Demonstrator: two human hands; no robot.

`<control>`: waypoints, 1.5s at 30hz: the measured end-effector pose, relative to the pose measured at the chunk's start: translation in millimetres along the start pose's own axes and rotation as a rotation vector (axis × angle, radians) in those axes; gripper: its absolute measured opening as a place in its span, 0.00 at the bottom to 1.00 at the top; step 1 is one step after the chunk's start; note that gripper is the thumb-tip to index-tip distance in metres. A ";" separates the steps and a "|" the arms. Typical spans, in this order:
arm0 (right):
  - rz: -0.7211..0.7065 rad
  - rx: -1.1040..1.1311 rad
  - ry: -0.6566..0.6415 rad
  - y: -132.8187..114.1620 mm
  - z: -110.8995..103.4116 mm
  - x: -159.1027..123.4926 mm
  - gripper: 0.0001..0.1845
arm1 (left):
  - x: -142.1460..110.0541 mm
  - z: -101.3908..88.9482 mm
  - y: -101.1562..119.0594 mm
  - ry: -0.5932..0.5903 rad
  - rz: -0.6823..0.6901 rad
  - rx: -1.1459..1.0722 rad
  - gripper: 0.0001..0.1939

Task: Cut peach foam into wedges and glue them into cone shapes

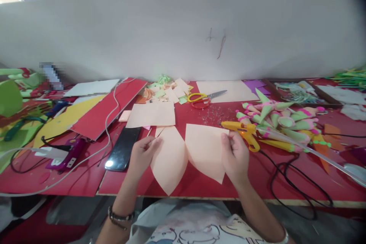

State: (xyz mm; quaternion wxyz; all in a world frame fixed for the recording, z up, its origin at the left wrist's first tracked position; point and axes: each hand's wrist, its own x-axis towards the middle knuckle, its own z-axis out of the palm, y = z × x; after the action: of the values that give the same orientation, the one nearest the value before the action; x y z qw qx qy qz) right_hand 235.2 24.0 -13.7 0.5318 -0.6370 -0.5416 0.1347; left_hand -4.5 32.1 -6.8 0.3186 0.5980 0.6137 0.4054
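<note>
My left hand pinches the upper left edge of a peach foam or paper piece whose lower end comes to a point. In my right hand is a second peach piece, gripped at its right edge with the thumb on top. The two pieces meet or nearly meet along their inner edges, above the red table. A yellow hot glue gun with a clear glue stick lies just beyond my right hand. Behind my left hand are a dark phone and a flat peach rectangle.
Scissors with yellow and red handles lie near a heap of paper scraps. At right sits a pile of green and pink cones; black cable loops near the edge. A purple power strip and red board lie left.
</note>
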 end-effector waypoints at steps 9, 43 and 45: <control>-0.010 -0.066 0.267 11.9 -21.3 16.0 0.12 | 1.8 -29.7 -12.1 0.207 -0.039 0.019 0.16; -0.487 -0.334 -0.675 54.4 -20.8 -9.5 0.20 | -14.9 67.6 -7.9 -0.472 0.533 0.759 0.27; -0.509 -0.317 -0.700 55.2 -24.2 -9.1 0.14 | -17.4 68.7 -4.4 -0.458 0.530 0.734 0.27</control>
State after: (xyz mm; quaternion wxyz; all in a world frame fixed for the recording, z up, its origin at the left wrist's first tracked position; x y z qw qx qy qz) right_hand 280.0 12.0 -53.2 0.2290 -0.4732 -0.8418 0.1221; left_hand 55.0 23.1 -44.4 0.1000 0.8792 0.4573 0.0883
